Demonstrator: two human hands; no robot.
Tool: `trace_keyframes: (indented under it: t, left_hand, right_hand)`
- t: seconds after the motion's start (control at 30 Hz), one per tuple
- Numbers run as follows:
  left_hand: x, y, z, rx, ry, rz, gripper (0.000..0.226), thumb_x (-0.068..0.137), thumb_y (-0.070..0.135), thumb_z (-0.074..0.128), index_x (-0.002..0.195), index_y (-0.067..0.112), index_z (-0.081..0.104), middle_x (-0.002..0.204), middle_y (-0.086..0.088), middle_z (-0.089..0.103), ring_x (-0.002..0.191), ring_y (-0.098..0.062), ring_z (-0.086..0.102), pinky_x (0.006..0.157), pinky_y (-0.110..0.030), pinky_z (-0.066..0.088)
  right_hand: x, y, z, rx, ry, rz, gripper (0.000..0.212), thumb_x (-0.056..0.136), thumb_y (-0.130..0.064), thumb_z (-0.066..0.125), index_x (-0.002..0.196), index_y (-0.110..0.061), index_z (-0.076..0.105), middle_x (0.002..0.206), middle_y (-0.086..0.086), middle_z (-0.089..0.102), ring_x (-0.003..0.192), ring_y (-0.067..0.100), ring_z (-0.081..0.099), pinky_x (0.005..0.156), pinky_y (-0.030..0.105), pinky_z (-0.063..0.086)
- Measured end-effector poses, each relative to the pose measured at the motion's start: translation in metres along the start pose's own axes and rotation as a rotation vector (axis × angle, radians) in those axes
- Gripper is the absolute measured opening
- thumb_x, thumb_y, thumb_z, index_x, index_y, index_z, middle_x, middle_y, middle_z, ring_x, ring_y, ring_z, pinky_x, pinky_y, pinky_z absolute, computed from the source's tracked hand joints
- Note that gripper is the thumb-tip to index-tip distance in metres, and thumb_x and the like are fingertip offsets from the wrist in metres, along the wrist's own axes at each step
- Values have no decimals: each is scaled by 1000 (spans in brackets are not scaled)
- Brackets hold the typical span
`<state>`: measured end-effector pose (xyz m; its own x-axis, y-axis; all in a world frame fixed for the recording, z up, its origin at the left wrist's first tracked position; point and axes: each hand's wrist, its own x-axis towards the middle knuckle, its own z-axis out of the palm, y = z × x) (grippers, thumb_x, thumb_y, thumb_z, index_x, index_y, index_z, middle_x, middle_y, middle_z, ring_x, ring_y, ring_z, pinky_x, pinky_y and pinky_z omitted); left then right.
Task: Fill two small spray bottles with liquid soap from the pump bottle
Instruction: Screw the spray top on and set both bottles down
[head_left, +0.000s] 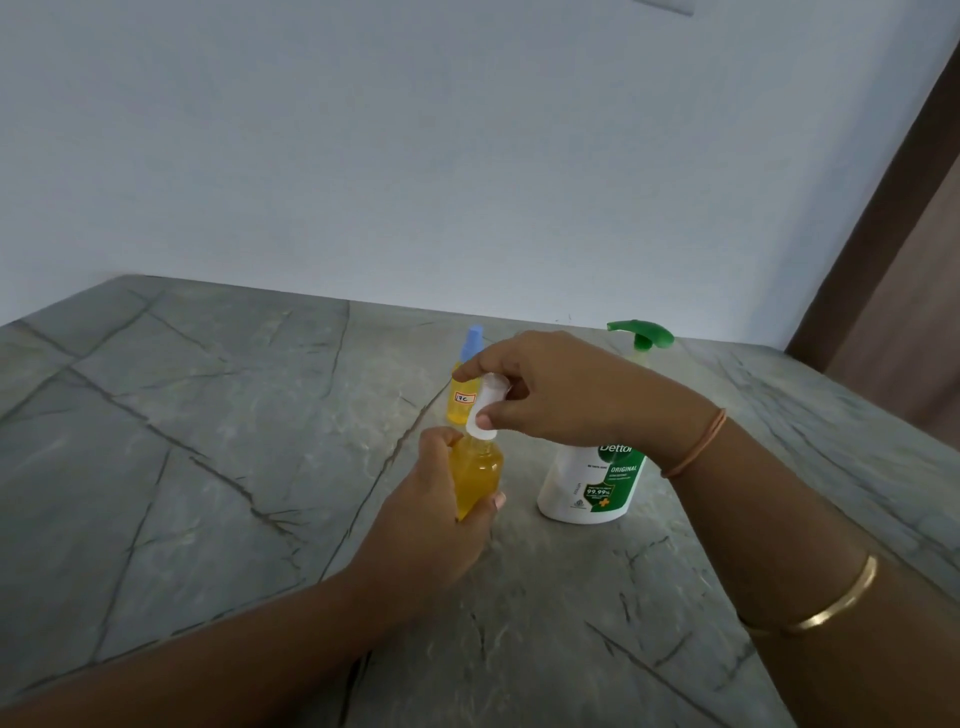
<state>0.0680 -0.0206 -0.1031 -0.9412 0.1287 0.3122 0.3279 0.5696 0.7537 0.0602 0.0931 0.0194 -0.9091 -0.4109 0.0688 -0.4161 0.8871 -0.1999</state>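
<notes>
**Left hand (441, 519) gripped the near spray bottle (477, 475); right hand (550, 395) pinched its white cap (485, 410)**

From the head camera, the left hand was curled round the lower body of the near spray bottle, thumb on the side facing the camera, holding it upright just above or on the stone counter (208, 441); which of the two could not be told. The bottle was full of yellow liquid almost to the neck. The right hand reached over from the right and pinched the white cap between thumb and forefinger, tilted, right at the bottle's neck. Whether the cap was seated on the neck could not be told.

Just behind these stood the second spray bottle (462, 402), upright on the counter, also holding yellow liquid, with a pale blue cap (474, 340) on top and a small handwritten label (464, 398) on its front. The right hand's fingers partly hid it.

The pump bottle (587, 493), white with a green label, stood upright to the right of both, near the right wrist, its green pump head (644, 333) showing behind the hand. A thin orange band (696, 447) circled the right wrist, and a gold bangle (836, 603) sat further up the forearm.
</notes>
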Motion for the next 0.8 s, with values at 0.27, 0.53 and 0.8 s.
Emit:
trace_keyframes:
  t: [0.27,0.53,0.8]
  left_hand:
    - [0,3,-1,26,-16,-8,59,84,41,57,127,26,19,108,15,29,95,0,34,80,-14,30]
    - [0,0,0,22,-25,2,67,84,39,57,134,26,14,137,6,38,117,-8,45,90,-18,34]
    - [0,1,-1,29,-3,18,60,84,40,57,128,26,18,115,12,36,96,0,36,81,-14,31]
  right_hand:
    - [-1,1,8,-5,82,11,26,85,-28,65,110,-21,59,90,-8,55,81,7,53,74,22,46]
    - [-1,-3,22,-88,203,153,47,80,-57,60,99,-14,54,90,3,60,74,11,49,64,23,38]
    - [-9,-8,9,-12,155,9,24,92,-17,57,115,-22,60,114,-7,62,80,-3,46,63,3,32]
